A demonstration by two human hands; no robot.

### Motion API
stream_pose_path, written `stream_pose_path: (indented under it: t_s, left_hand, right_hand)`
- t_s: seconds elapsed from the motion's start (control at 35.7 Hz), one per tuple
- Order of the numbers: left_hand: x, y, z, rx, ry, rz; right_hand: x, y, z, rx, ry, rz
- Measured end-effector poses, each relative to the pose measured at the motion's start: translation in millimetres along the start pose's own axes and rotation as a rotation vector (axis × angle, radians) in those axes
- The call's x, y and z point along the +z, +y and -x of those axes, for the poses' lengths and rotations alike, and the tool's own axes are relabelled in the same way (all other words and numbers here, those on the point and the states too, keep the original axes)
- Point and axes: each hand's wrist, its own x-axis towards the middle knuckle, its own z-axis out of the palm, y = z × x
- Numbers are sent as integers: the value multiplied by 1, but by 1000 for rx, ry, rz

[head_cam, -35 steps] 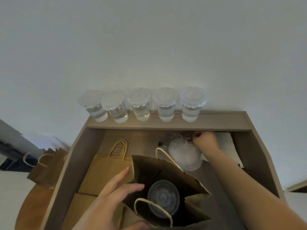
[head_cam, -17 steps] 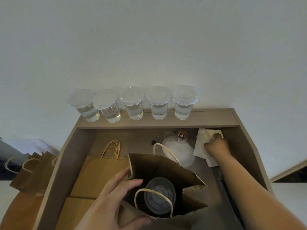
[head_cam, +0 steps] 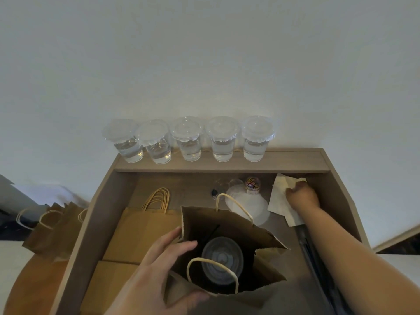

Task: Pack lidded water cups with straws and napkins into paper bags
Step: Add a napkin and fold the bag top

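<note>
- The bag [head_cam: 229,220] stands open and upright in the near middle of a wooden tray [head_cam: 100,221], its mouth facing up.
- A lidded cup [head_cam: 222,260] stands upright inside the bag, at the bottom.
- A dark straw [head_cam: 212,233] leans inside the bag, just left of and beyond the cup.
- The bag's left rim is gripped by the left hand [head_cam: 156,276]: the fingers are laid over the rim into the mouth, slightly curled, and the thumb is pressed along the near wall.
- The napkins [head_cam: 279,201] lie as a white stack in the far right corner of the tray, right of the bag and apart from it.
- The right hand [head_cam: 302,196] is set on the napkins with its fingers curled; the far corner of the top sheet is pinched and turned up.
- A row of cups [head_cam: 188,144], five in all, lidded and part filled with water, is lined up on the far ledge [head_cam: 297,161] against the wall.
- Flat bags [head_cam: 141,233] are stacked in the left part of the tray, handles pointing far, touching the open bag's left side.
- Clear lids [head_cam: 250,206] are seen just beyond the bag, between it and the napkins.
- A small jar [head_cam: 252,185] of coloured clips stands just beyond the lids.
- More bags [head_cam: 53,226] stand outside the tray, at the far left.
- Dark long items [head_cam: 305,244] lie under the right forearm; what they are cannot be told.
</note>
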Motion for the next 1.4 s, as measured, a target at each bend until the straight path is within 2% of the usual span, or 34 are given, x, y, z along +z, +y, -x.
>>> stream_pose_path:
  t_s: [0.25,0.36,0.48,0.62,0.67,0.7,0.76,0.78,0.84,0.87,0.98,1.04,1.26,1.4]
  left_hand:
    - [0,6,3,-27,2,13]
    - [1,4,4,-28,-7,31]
    - [1,2,6,-27,-13,21]
    - [-3,3,5,-7,-45,3]
    - [-5,4,4,5,-60,-9]
    - [-6,4,4,14,-68,-13]
    - [-7,3,3,36,-87,-17]
    - [-7,2,2,43,-102,-20]
    - [-9,0,2,49,-128,-40]
    - [-10,0,1,52,-138,-59]
    - [-17,-3,-1,88,-174,-118]
    - [-21,-5,-3,119,-194,-141]
    - [-25,-17,-12,261,-240,-212]
    - [-28,-24,-15,341,-290,-204]
  right_hand:
    - [-2,6,9,17,98,-141]
    - [-6,12,39,-95,253,-206]
    - [-20,15,96,-132,257,-291]
    - [-81,-28,187,-330,261,-402]
    - [-122,-53,225,-481,200,-679]
    - [-141,-65,243,-597,111,-878]
    - [-169,-81,271,-750,-213,-1209]
    - [-174,-90,283,-785,-394,-1262]
    - [-171,-110,303,-812,-670,-1168]
    - [-162,-119,312,-793,-708,-1033]
    - [-110,-134,317,-713,-401,-72]
    - [-94,-136,309,-671,-371,190]
    - [-59,-157,286,-504,-494,517]
    - [-66,-159,281,-303,-408,616]
